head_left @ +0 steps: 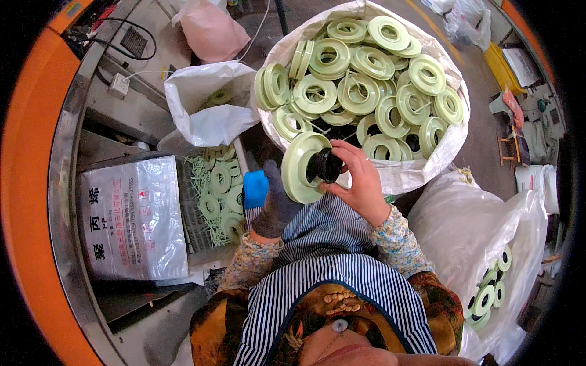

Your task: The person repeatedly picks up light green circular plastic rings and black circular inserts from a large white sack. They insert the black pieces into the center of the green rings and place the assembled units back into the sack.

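Note:
My left hand [274, 204], in a dark glove, grips a pale green round plastic flange [295, 168] from its left side, in front of my lap. With bare fingers and thumb, my right hand [361, 186] pinches a black ribbed cylindrical piece [325, 166] at the flange's centre. Whether that piece is seated in the flange or only touches it, I cannot tell. A bright blue piece [255, 189] shows against the left glove; its kind is unclear. Just beyond my hands stands a large white woven sack [444, 157] filled with similar green flanges [359, 94].
To the left, a bin [243, 160] holds green rings and thin strips. Behind it stands a smaller white bag [186, 116]. A printed silvery sack [134, 219] lies at far left. At right, a translucent bag [452, 226] contains small green rings [484, 299].

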`<action>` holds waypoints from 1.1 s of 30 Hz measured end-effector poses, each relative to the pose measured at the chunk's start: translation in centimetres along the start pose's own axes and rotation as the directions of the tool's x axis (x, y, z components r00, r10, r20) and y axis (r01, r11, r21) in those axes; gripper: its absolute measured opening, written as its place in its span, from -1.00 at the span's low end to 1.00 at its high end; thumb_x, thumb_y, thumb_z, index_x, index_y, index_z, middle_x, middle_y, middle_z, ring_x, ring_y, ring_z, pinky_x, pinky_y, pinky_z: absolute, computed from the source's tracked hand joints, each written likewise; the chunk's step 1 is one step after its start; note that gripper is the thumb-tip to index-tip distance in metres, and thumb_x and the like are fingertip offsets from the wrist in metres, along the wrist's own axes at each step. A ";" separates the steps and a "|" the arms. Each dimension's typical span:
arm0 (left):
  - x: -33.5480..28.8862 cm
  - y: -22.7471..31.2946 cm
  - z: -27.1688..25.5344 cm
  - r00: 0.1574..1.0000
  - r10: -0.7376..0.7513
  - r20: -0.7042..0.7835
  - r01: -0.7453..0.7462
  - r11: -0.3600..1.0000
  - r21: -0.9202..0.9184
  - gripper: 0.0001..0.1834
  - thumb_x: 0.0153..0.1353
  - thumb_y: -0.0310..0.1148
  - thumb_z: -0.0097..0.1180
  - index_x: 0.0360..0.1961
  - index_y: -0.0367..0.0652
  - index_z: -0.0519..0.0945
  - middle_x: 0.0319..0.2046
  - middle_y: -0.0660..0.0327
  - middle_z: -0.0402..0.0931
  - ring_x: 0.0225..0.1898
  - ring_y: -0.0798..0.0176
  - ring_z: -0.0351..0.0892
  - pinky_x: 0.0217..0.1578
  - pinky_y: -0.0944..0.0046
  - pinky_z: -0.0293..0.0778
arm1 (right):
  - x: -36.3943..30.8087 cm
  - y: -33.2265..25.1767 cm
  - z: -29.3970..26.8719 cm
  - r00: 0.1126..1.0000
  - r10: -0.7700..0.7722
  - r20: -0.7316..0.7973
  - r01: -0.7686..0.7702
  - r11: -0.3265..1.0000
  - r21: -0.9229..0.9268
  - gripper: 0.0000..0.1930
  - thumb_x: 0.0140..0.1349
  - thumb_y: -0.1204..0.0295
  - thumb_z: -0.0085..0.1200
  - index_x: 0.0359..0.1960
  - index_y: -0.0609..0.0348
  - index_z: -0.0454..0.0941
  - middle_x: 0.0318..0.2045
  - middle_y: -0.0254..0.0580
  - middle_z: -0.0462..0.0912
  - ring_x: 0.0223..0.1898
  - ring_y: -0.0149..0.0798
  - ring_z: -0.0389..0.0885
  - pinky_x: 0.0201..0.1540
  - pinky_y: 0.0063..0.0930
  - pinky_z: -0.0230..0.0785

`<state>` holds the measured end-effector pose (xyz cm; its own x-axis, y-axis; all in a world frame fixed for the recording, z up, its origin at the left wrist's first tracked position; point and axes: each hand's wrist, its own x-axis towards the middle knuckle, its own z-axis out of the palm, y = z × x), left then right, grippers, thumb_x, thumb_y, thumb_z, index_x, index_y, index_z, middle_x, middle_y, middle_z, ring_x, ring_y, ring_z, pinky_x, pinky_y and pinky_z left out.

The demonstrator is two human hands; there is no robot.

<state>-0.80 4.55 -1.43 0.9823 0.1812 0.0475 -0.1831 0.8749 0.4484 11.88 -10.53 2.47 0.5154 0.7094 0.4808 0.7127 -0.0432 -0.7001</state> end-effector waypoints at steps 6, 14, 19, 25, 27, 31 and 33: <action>-1.5 0.1 2.4 0.985 -0.034 -0.170 0.069 0.976 0.206 -0.45 0.43 -0.15 -0.17 0.32 -0.25 0.18 0.20 0.07 0.32 0.21 0.20 0.36 0.16 0.21 0.37 | 0.3 -3.3 -1.4 0.958 -0.168 0.232 0.217 0.955 -0.204 -0.19 -0.17 0.37 0.35 0.24 0.07 0.31 0.09 -0.11 0.41 -0.01 0.01 0.46 0.02 -0.22 0.43; -1.2 -0.1 4.3 0.971 -0.121 -0.204 0.140 0.987 0.079 -0.43 0.43 -0.11 -0.14 0.30 -0.27 0.21 0.17 0.10 0.36 0.18 0.23 0.40 0.16 0.23 0.38 | -0.2 -2.8 -2.3 0.940 -0.183 0.287 0.265 0.922 -0.283 -0.20 -0.17 0.22 0.37 0.18 0.21 0.34 0.09 0.00 0.43 0.05 0.03 0.47 0.01 -0.21 0.41; -1.0 -2.1 0.5 0.981 -0.028 -0.190 0.111 0.890 0.443 -0.43 0.43 -0.11 -0.16 0.33 -0.21 0.18 0.24 0.10 0.30 0.24 0.17 0.31 0.24 0.17 0.26 | 0.4 -4.7 -1.5 0.789 0.521 0.326 -0.280 0.777 -0.564 -0.10 -0.12 -0.14 0.22 0.19 0.21 0.32 0.15 0.01 0.40 -0.08 -0.01 0.56 -0.20 -0.26 0.50; -0.3 -1.6 1.6 0.970 -0.149 -0.192 0.153 0.988 0.010 -0.44 0.44 -0.13 -0.18 0.35 -0.16 0.16 0.27 0.10 0.27 0.27 0.15 0.29 0.29 0.12 0.20 | -0.8 -4.2 -2.2 0.973 -0.094 0.211 0.182 0.877 -0.444 -0.27 -0.03 0.00 0.24 0.16 0.10 0.39 0.26 0.01 0.28 0.10 0.07 0.44 0.01 -0.19 0.43; -0.5 -1.6 2.1 0.981 -0.122 -0.154 0.154 0.963 0.220 -0.46 0.45 -0.14 -0.23 0.35 -0.15 0.16 0.29 0.09 0.25 0.30 0.16 0.25 0.32 0.15 0.15 | -1.1 -1.9 -2.2 0.976 -0.044 0.213 0.122 0.921 -0.371 -0.35 0.02 0.16 0.24 0.21 -0.07 0.40 0.31 0.02 0.21 0.24 0.13 0.27 0.23 -0.07 0.22; -0.7 -2.0 1.4 0.985 -0.101 -0.139 0.141 0.938 0.318 -0.47 0.44 -0.14 -0.23 0.33 -0.16 0.17 0.27 0.05 0.27 0.27 0.15 0.29 0.33 0.11 0.15 | -1.2 -1.3 -2.9 0.987 0.146 0.073 -0.115 0.938 -0.327 -0.37 0.03 0.17 0.23 0.19 -0.03 0.41 0.31 0.01 0.21 0.23 0.15 0.26 0.25 -0.05 0.18; -0.3 -1.4 2.7 0.970 -0.119 -0.211 0.141 0.986 0.090 -0.45 0.43 -0.11 -0.19 0.32 -0.20 0.18 0.24 0.04 0.29 0.25 0.15 0.32 0.24 0.16 0.28 | -1.1 -2.2 -2.5 0.980 -0.022 0.199 0.085 0.945 -0.317 -0.36 0.03 0.17 0.22 0.20 -0.02 0.40 0.30 0.02 0.23 0.25 0.17 0.25 0.26 -0.03 0.17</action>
<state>-0.70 2.02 0.32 0.9666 0.1662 -0.1952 -0.0388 0.8476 0.5292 10.89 -12.96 4.82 0.3946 0.8360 0.3813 0.8681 -0.2033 -0.4528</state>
